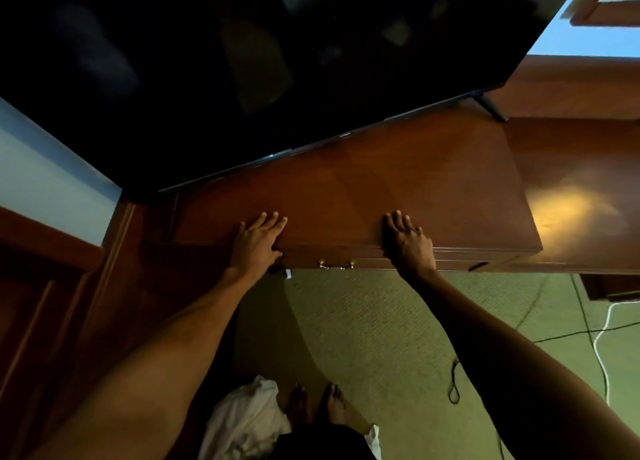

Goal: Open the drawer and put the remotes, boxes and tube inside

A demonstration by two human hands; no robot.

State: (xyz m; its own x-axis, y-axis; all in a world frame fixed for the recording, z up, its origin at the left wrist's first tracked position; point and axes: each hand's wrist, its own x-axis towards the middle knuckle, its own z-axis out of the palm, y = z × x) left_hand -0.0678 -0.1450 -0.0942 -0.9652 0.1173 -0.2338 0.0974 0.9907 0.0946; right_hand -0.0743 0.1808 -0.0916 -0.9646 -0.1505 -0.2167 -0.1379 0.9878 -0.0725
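Note:
A dark wooden dresser top (363, 189) lies in front of me, bare of remotes, boxes or a tube. Its top drawer (453, 259) shows as a narrow front strip under the edge, with a brass handle (336, 265) between my hands, and looks shut. My left hand (258, 241) lies flat on the front edge, fingers spread on the top and thumb hooked over the edge. My right hand (408, 243) rests the same way further right. Neither hand holds anything.
A large black TV screen (242, 61) stands on the dresser behind my hands, its foot (490, 108) at the right. Green carpet (381, 338) lies below, with black and white cables (602, 331) at the right, a white cloth (249, 418) and my bare feet (315, 404).

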